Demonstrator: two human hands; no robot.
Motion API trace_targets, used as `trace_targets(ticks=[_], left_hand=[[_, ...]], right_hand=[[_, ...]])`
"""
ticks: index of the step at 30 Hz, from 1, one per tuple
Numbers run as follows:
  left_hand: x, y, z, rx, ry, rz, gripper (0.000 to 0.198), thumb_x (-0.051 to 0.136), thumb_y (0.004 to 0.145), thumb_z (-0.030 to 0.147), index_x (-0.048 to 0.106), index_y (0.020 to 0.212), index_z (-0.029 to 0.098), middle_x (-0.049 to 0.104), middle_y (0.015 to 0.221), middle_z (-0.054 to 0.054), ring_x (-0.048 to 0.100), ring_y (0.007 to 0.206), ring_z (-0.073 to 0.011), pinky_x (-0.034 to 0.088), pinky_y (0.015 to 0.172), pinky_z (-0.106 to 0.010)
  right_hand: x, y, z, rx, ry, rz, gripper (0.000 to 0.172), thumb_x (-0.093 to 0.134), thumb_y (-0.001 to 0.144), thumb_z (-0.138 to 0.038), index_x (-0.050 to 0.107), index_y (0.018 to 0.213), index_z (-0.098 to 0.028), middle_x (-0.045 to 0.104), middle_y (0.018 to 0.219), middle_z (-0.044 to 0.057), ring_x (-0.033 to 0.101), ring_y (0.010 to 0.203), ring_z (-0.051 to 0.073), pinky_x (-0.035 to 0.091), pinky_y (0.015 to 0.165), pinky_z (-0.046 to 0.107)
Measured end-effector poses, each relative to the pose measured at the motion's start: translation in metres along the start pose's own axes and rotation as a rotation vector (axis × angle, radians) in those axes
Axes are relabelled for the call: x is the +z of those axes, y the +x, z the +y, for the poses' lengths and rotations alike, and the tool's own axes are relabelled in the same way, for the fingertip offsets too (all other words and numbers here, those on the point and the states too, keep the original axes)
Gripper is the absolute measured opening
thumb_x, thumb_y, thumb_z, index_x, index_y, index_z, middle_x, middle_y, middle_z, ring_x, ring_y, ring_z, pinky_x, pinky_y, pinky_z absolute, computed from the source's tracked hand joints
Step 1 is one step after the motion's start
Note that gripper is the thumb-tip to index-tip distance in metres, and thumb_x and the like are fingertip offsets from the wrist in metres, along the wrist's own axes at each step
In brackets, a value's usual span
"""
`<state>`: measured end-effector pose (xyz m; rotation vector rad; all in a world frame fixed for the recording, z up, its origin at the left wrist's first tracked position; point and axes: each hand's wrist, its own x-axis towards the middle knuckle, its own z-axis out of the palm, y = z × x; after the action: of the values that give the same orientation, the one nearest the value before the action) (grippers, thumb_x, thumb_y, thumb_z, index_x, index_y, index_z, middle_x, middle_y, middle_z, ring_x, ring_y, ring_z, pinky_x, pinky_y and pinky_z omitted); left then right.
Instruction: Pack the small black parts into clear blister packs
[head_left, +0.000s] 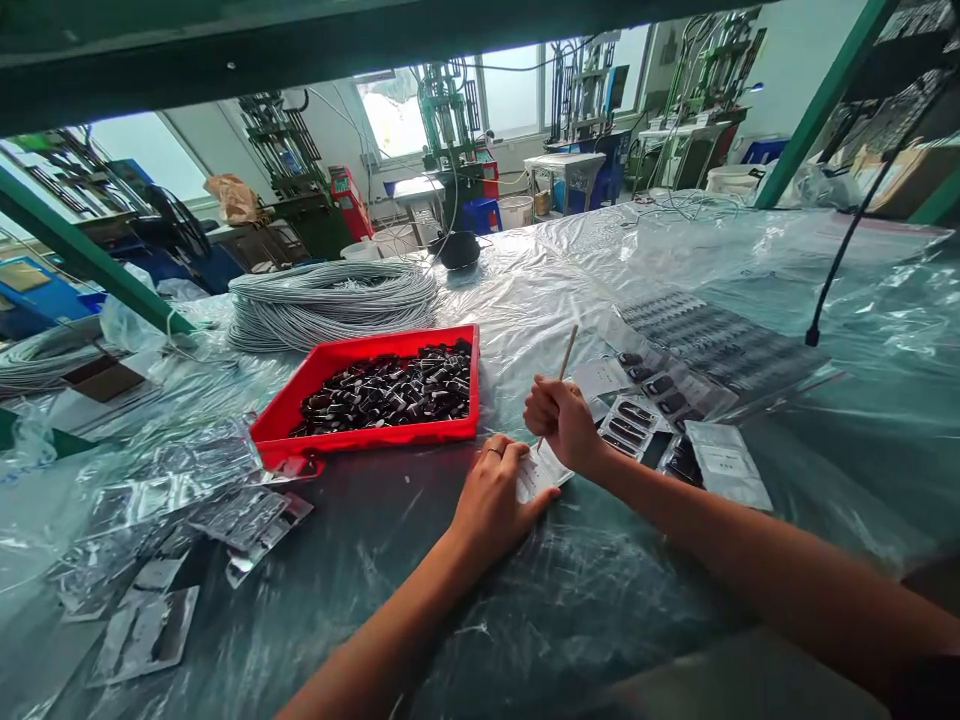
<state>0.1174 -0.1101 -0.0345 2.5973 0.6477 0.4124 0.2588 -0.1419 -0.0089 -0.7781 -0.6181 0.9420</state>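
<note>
A thin stick [569, 352] is gripped in the closed right hand [564, 420], its upper end tilted above the fist and its lower end pointed down at a small white card [534, 474]. The card is laid flat on the table [600, 610], just to the right of a red tray's near corner, and is held down by the left hand [491, 490], which is opened over its left side, with the thumb stretched along the near edge. A ring [495, 451] is worn on one left finger. Whether the stick's tip is touching the card cannot be told.

The red tray [375, 436] is filled with a loose heap of small black parts [394, 388]. Behind it, a thick coil of grey cable [330, 305] is placed on the clear plastic covering the table. To the right of the right hand, a clear plastic holder [631, 426] is seen with dark pieces set in rows, and near it a white packet [727, 464] is laid. Farther back, a wide sheet of dark packs [701, 340] is spread out. On the left side, flat plastic packets [251, 520] are scattered and partly overlapped. Across the room, tall machines [446, 110] are lined up before the windows [514, 90].
</note>
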Motion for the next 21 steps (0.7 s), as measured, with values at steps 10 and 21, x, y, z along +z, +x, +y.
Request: trace_targets(ticks=[10,21], left_hand=[[0.001,0.0,-0.002,0.005,-0.011,0.017,0.04,0.075,0.077,0.043,0.058,0.104,0.019,0.061,0.109,-0.01,0.063,0.102,-0.028,0.054,0.092,-0.044],[-0.002,-0.001,0.003,0.009,0.056,-0.018,0.04,0.07,0.081,0.044,0.059,0.106,0.015,0.061,0.11,-0.012,0.062,0.104,-0.0285,0.052,0.093,-0.042]], right_hand=[[0.013,-0.006,0.013,-0.014,-0.109,-0.023,0.05,0.063,0.07,-0.039,0.024,0.042,-0.023,0.017,0.04,-0.01,0.013,0.037,0.003,0.011,0.037,0.023],[0.007,-0.021,-0.025,0.479,-0.269,-0.239,0.037,0.052,0.074,-0.028,0.03,0.045,-0.023,0.02,0.042,-0.009,0.012,0.038,0.005,0.009,0.037,0.022]])
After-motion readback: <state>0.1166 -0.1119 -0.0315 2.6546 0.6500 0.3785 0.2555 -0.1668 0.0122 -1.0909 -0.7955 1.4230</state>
